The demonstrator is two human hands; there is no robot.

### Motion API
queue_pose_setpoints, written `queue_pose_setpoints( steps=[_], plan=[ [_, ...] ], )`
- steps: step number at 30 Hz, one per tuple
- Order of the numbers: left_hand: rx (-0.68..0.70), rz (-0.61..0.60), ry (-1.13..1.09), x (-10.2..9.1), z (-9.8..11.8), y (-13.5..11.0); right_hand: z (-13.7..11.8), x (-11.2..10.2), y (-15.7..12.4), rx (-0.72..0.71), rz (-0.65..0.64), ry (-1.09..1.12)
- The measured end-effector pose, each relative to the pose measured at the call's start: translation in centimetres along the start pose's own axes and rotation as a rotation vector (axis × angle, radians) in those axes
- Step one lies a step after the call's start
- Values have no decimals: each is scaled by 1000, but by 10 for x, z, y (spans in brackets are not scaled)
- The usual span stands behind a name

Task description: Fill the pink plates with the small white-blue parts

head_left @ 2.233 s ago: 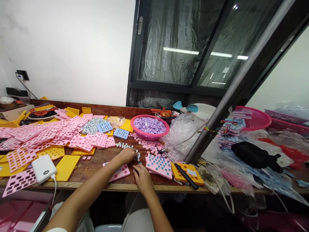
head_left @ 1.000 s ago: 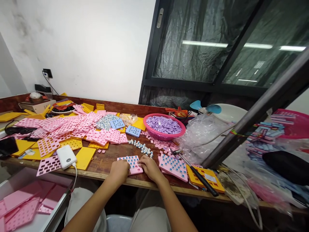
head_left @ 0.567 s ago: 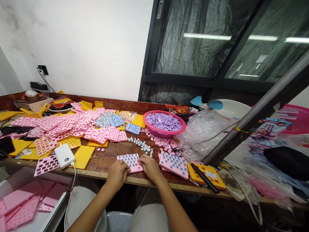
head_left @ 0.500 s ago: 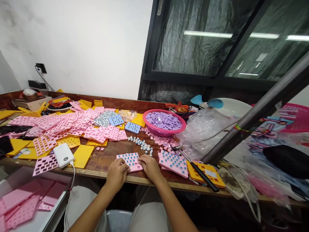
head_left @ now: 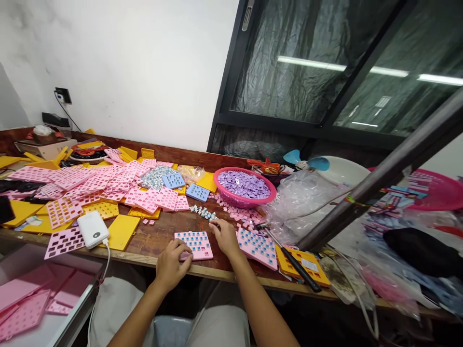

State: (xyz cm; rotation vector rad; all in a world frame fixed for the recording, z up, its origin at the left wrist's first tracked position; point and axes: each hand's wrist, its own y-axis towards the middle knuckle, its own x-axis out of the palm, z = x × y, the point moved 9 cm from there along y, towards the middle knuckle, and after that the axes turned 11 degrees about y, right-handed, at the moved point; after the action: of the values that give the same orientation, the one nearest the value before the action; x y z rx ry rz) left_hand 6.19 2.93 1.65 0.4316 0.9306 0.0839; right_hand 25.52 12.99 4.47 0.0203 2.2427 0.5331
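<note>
A small pink grid tray (head_left: pixel 194 244) with blue pieces in its holes lies near the table's front edge. My left hand (head_left: pixel 170 264) rests at the tray's near left corner, fingers curled, thumb and forefinger on its edge. My right hand (head_left: pixel 224 235) is beyond the tray's right side, fingers reaching into a row of small white and blue pieces (head_left: pixel 202 212); whether it grips one is hidden. A second pink tray filled with blue pieces (head_left: pixel 257 246) lies just right of my right hand.
Several empty pink and yellow grid trays (head_left: pixel 108 193) cover the table's left. A white power bank (head_left: pixel 93 229) with a cable sits near the edge. A pink basket of purple pieces (head_left: pixel 244 185), plastic bags (head_left: pixel 304 197), a black-handled tool (head_left: pixel 292 260) and a slanted metal bar (head_left: pixel 379 178) lie to the right.
My right hand has left the tray's right edge and reached forward to the loose white and blue pieces. My left hand has slid back to the tray's near corner.
</note>
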Motion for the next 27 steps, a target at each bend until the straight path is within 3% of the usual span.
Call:
queue_pose_setpoints(
  steps=[3,6,10,14,19,22,24,27],
  plan=[
    [-47,85,-48,-7,-9,-1,17,11,28,161,-46,-188],
    [-72,155,20,-10,-14,-1,28,21,41,232,-70,-249],
    [-19,72,174,1,-6,4,35,27,42,242,-108,-259],
    [13,-21,232,12,0,7,25,23,35,194,-117,-214],
    [26,-44,206,14,-3,5,-9,7,-5,18,-102,-63],
    [82,-81,173,15,-2,11,-23,-6,-46,-107,-35,298],
    [129,-92,167,13,2,27,-21,-8,-72,-102,12,403],
    [187,-61,228,12,11,72,-18,-1,-97,-101,23,458]
  ],
)
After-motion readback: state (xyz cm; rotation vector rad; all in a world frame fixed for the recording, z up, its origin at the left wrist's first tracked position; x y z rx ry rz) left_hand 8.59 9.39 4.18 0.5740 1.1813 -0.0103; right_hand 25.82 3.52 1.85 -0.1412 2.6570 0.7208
